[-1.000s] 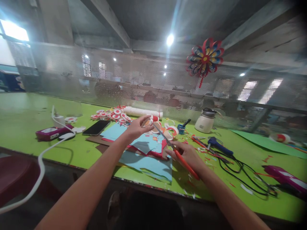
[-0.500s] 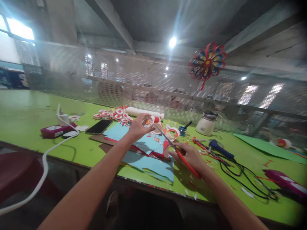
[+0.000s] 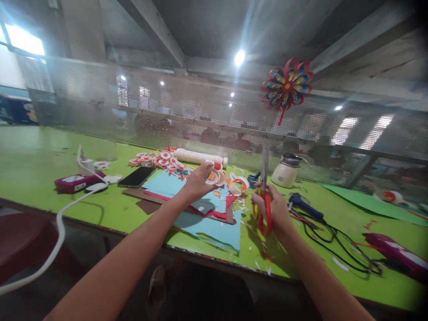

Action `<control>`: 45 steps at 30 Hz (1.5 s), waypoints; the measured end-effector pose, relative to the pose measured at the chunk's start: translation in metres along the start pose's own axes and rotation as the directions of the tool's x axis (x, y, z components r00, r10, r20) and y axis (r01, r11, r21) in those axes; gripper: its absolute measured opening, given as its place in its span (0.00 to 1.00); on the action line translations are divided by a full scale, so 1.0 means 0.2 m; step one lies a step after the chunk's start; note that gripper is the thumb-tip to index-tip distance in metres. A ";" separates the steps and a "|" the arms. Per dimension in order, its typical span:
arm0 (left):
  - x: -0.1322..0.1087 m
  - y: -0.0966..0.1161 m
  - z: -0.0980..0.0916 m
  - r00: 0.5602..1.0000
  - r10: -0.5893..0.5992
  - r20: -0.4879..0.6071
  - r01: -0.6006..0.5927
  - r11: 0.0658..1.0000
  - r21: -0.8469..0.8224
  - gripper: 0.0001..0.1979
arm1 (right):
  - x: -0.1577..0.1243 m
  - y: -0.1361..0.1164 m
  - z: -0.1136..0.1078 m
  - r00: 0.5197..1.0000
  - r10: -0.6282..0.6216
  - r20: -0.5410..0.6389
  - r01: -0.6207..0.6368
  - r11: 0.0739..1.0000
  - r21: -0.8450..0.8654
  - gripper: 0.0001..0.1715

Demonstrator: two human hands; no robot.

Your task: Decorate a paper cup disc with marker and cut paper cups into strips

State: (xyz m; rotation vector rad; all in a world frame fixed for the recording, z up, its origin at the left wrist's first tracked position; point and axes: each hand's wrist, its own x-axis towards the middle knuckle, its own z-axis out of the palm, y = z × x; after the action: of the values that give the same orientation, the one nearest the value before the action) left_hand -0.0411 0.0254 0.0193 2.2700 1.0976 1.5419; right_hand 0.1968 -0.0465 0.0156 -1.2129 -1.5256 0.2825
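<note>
My left hand (image 3: 197, 182) pinches a small round paper disc (image 3: 211, 177) with a red rim and orange centre, held above a stack of blue and red paper sheets (image 3: 200, 207). My right hand (image 3: 272, 209) grips red-handled scissors (image 3: 265, 196), their blades pointing straight up. More red-and-white discs (image 3: 157, 160) lie in a pile at the back of the green table (image 3: 40, 156), next to a white roll (image 3: 197, 156).
A black phone (image 3: 136, 177), a magenta device (image 3: 78, 182) and a white cable (image 3: 60, 223) lie to the left. A white pot (image 3: 287, 170), a blue glue gun (image 3: 306, 205) with black cords and another magenta device (image 3: 397, 252) sit right. A paper flower (image 3: 286, 87) hangs on the mesh screen.
My right hand has lifted off the table and turned the scissors from lying slanted to pointing upward. My left hand keeps the disc, shifted slightly right and lower.
</note>
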 end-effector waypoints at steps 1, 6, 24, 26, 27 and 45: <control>-0.01 0.00 0.02 1.000 0.022 0.006 -0.022 1.000 0.007 0.31 | 0.00 0.00 0.00 1.000 -0.008 -0.012 0.009 1.000 0.017 0.23; -0.04 0.02 0.08 0.964 0.262 0.032 -0.264 0.962 0.069 0.28 | -0.02 -0.02 0.04 0.999 -0.019 0.041 0.012 0.984 0.176 0.24; -0.11 0.11 0.16 0.894 0.423 0.145 -0.442 0.886 0.141 0.28 | -0.06 -0.11 0.08 0.991 -0.003 0.136 -0.030 0.971 0.239 0.22; -0.11 0.12 0.16 0.896 0.419 0.148 -0.436 0.894 0.104 0.28 | -0.06 -0.12 0.08 0.991 -0.003 0.130 -0.027 0.972 0.235 0.22; -0.11 0.12 0.16 0.893 0.425 0.151 -0.440 0.894 0.083 0.28 | -0.06 -0.12 0.08 0.992 -0.002 0.125 -0.029 0.970 0.240 0.22; -0.11 0.14 0.08 0.854 0.404 0.327 -0.420 0.907 -0.024 0.24 | -0.03 -0.08 0.04 0.990 0.039 0.136 -0.067 0.976 0.207 0.25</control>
State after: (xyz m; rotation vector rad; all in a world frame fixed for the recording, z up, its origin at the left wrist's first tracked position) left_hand -0.0176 -0.0051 0.0114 2.8000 0.5874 1.1943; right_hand 0.1800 -0.0559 0.0210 -1.0847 -1.5342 0.5555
